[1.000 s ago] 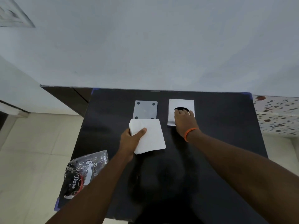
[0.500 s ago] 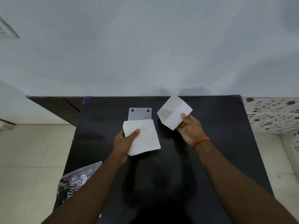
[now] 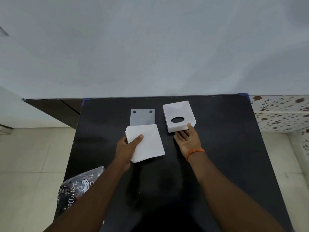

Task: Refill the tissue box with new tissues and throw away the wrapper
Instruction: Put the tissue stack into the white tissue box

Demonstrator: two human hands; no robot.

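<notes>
A person works at a matte black bench point(image 3: 217, 164) pushed against a plain pale wall point(image 3: 150, 47), its far corners tipped with blue, with cream floor tiles point(image 3: 25, 156) to the left and a speckled red-and-white surface point(image 3: 282, 113) beyond its right edge. The left hand point(image 3: 127, 146) grips a stack of white tissues point(image 3: 147, 143) near the middle of the bench, thumb pressed on top and the other fingers closed beneath the stack's left edge. The right hand point(image 3: 188, 139), an orange band point(image 3: 194, 152) at the wrist, lies palm up with its fingers spread open under the near edge of the white tissue box point(image 3: 178, 115), which sits tilted at the far right of the bench, its dark oval opening facing up; only the thumb tip touches the box's near corner. A grey plate point(image 3: 142, 117) with two dark holes lies flat between the box and the tissues, its near edge hidden by the stack. The crumpled dark wrapper point(image 3: 78, 188), printed with white lettering, hangs over the bench's near left edge beside the left forearm
</notes>
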